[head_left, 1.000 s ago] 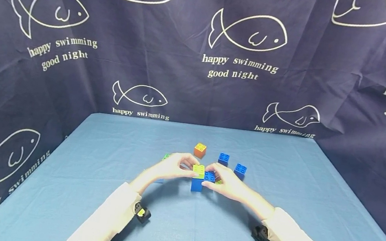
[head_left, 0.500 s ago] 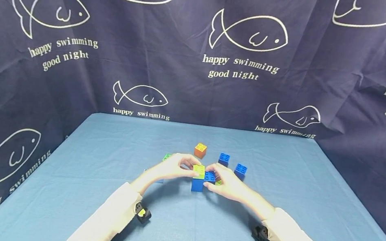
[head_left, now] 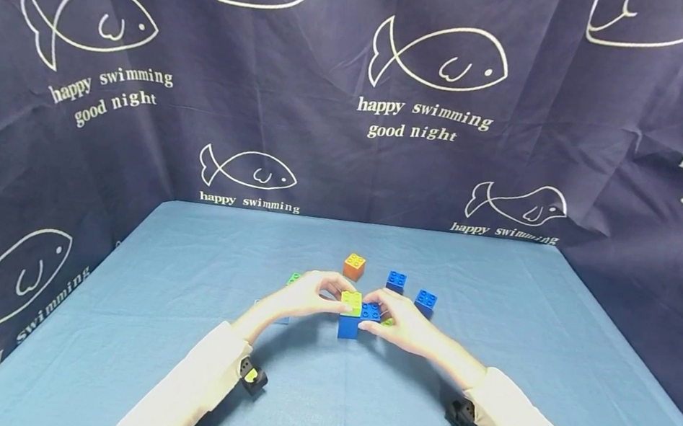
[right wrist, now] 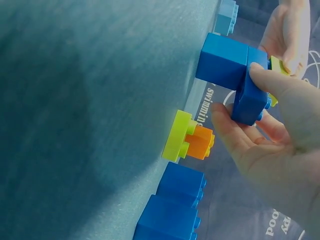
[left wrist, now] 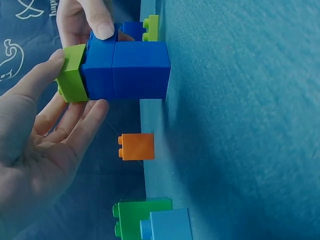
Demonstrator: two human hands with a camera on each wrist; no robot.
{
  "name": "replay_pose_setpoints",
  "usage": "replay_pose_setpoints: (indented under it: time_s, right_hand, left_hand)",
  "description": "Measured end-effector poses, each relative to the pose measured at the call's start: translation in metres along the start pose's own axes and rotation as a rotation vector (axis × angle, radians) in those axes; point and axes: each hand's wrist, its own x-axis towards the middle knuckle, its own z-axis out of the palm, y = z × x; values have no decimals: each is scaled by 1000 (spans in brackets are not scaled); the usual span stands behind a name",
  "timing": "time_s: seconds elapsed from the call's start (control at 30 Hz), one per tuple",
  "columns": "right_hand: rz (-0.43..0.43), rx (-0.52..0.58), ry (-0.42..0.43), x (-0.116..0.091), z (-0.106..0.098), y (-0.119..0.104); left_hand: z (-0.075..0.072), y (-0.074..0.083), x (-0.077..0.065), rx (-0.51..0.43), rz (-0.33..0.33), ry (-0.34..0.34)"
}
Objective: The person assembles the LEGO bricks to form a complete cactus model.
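The left hand point(head_left: 307, 294) pinches a lime block point(left wrist: 73, 75), the right hand point(head_left: 406, 322) an overhanging blue block point(right wrist: 248, 103) under it; between them stands a squarer blue block point(right wrist: 222, 60) below. Probably light, stiff, sturdy plastic, best gripped by flat sides; glossy, lime studded on top.

And it's navy fabric point(head_left: 314, 103) all round, back and both sides, creases rippling! White outlined fish point(head_left: 440, 56) stretch across it, pale lettering point(head_left: 425, 112) beneath: "happy swimming", "good night". Below spreads a blue-covered table point(head_left: 313, 413), lightly wrinkled, its far edge running straight, brightly lit.
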Motion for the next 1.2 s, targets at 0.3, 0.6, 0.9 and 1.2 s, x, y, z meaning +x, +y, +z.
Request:
replay_pose_setpoints:
  time_s: [0.3, 0.6, 0.9, 1.2]
  right_hand:
    - [-14, -5, -5, 0, 3, 3]
    - [-11, -16, 1, 0, 3, 3]
    - [-18, -10, -2, 1, 3, 3]
    - [-14, -15, -4, 3, 4, 6]
  left_hand:
    - [-2, 5, -5, 14, 0, -8]
    - [-1, 2, -3, 28, -16, -1]
    - [-1, 3, -4, 53, -26, 2]
    - [-3, 2, -1, 29, -23, -21]
